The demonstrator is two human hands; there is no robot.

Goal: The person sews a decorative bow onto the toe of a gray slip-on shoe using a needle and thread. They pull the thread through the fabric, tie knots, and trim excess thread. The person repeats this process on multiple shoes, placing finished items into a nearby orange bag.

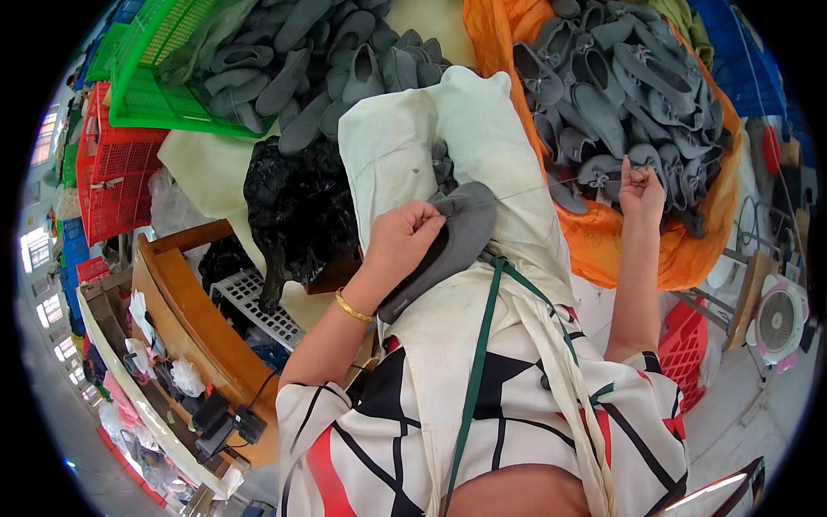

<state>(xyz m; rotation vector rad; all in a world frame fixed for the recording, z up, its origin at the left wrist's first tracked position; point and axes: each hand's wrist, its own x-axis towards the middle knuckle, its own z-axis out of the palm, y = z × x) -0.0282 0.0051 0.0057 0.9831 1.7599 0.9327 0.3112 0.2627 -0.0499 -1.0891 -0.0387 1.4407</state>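
Across my apron-covered lap lies a grey slip-on shoe (474, 226), its dark opening facing up. My left hand (405, 241) is closed on the shoe's upper edge, thumb and bent forefinger pinched together. From that spot a fine thread (543, 187) runs taut to the right. Its far end reaches my right hand (643, 188), held out at arm's length over the heap of shoes, fingers curled and forefinger pointing up. Whether a needle is in those fingers is too small to tell. Another small grey piece (443, 168) sits between my knees.
Grey shoes with small bows (594, 112) fill an orange sack (620, 254) at the right. More grey shoes (345, 77) are piled ahead, beside a green crate (164, 95). A black plastic bag (297, 207) and a wooden table (194, 319) stand left, a fan (778, 319) far right.
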